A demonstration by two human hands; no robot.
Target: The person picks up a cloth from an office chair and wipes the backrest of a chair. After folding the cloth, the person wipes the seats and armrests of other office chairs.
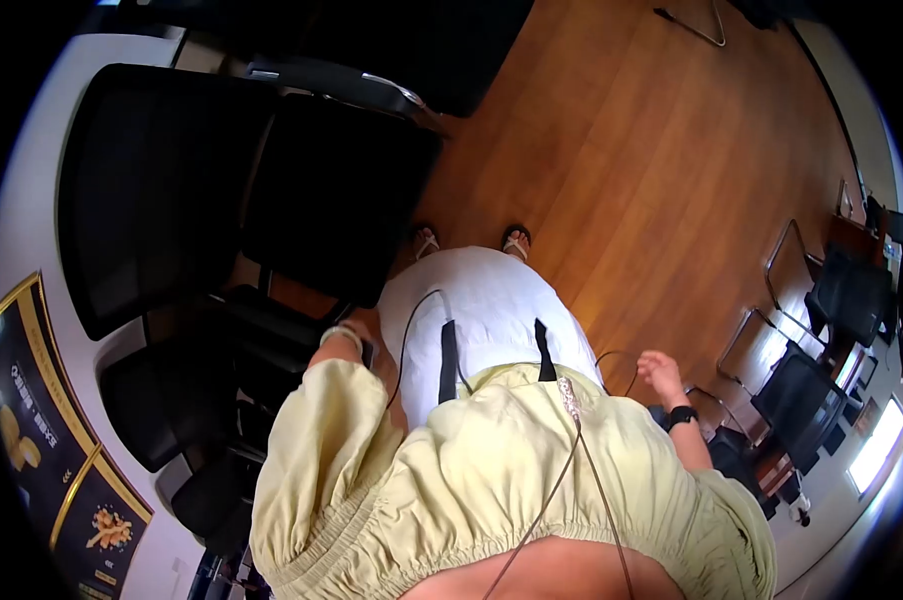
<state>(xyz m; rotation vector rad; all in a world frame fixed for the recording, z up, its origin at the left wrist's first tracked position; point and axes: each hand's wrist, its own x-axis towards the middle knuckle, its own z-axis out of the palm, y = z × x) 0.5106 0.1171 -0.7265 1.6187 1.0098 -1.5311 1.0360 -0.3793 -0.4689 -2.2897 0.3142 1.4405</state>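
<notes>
My left hand (355, 328), with a pale bracelet at the wrist, hangs beside the seat of a black chair (341, 190). Its fingers are smeared and mostly hidden. A small dark object (369, 354) shows against that hand; whether I hold it, I cannot tell. On the other side, my right hand (658, 372) is held out from my hip with the fingers curled in, and nothing shows in it. A black watch (682, 415) circles that wrist. Thin dark cables run over my white skirt (491, 300) near both hands.
Wooden floor (631, 180) stretches ahead and to the right of my sandalled feet. Black chairs line the left side, by a wall with a dark poster (31, 400). More chairs (796, 400) with metal frames stand at the right, near desks.
</notes>
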